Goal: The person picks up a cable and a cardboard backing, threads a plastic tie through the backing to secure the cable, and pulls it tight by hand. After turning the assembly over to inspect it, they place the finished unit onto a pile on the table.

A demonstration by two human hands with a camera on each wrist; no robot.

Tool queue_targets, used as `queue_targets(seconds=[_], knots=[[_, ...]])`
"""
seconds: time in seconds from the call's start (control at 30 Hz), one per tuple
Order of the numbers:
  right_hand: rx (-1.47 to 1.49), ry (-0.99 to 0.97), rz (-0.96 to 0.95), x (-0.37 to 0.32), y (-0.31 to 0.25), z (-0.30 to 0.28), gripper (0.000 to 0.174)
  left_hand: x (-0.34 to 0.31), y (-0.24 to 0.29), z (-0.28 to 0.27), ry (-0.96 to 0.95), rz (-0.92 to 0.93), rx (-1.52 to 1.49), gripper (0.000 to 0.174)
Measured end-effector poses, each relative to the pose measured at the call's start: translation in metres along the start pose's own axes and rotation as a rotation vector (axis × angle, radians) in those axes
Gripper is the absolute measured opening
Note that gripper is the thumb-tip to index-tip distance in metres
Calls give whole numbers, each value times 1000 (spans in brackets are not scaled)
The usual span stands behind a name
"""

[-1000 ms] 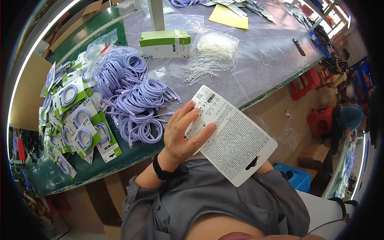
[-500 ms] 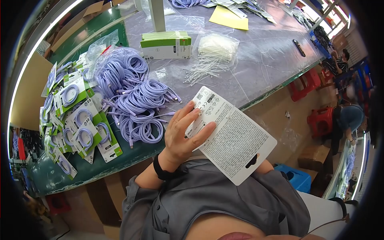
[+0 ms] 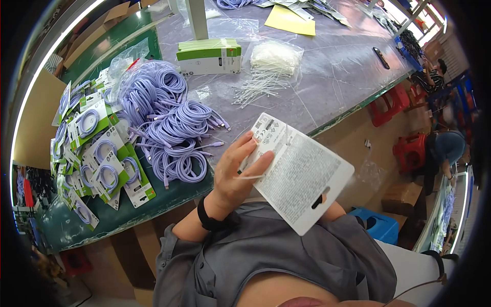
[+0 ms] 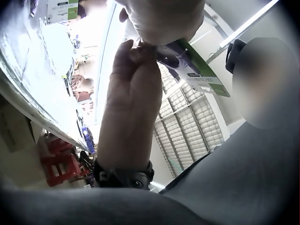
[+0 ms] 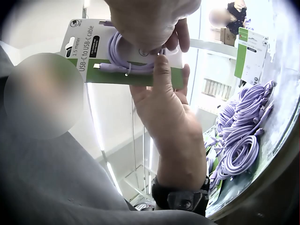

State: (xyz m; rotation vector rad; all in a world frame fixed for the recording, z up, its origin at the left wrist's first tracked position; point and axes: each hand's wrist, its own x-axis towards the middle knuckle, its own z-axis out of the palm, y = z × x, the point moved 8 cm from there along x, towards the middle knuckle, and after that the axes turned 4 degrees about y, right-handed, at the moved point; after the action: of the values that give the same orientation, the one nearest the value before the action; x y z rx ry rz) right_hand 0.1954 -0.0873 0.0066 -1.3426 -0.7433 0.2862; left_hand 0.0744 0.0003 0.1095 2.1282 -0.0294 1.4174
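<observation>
A white hang card (image 3: 307,179) with small print on its back lies at the centre of the head view. My left hand (image 3: 232,171) grips its far left end, fingers over the back and thumb (image 5: 162,72) on the front. On the front, a coiled purple USB-C cable (image 5: 114,49) is fastened by a white cable tie (image 5: 127,71). A thin white tie end (image 3: 249,177) sticks out beside my left fingers. My right hand (image 5: 150,23) is under the card, mostly hidden from the head view. Its curled fingers pinch at the tie against the coil.
Loose purple cables (image 3: 179,128) and a heap of packed cards (image 3: 105,153) cover the table's left side. Upright blank cards (image 3: 209,59) and a bag of white cable ties (image 3: 271,61) stand behind. Red stools (image 3: 409,153) and a blue container (image 3: 376,225) are on the right.
The card has tilted, its printed back catching more light. A white tie end now shows across my left fingers, and this hand has shifted slightly.
</observation>
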Motion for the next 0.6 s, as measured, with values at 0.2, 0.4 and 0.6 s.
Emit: queue_targets(seconds=[0.2,0.4,0.6], knots=[[322,-32,-3,49,-42,-3,11,-20,-48,-6,72,-642,-500,35],[191,-343,-77,58,-43,24,32,-37,-52,23,53,-1101,-1185,39],[46,-370,-41,52,-37,29,48,-45,-57,25,47,-1178,-1207,45]])
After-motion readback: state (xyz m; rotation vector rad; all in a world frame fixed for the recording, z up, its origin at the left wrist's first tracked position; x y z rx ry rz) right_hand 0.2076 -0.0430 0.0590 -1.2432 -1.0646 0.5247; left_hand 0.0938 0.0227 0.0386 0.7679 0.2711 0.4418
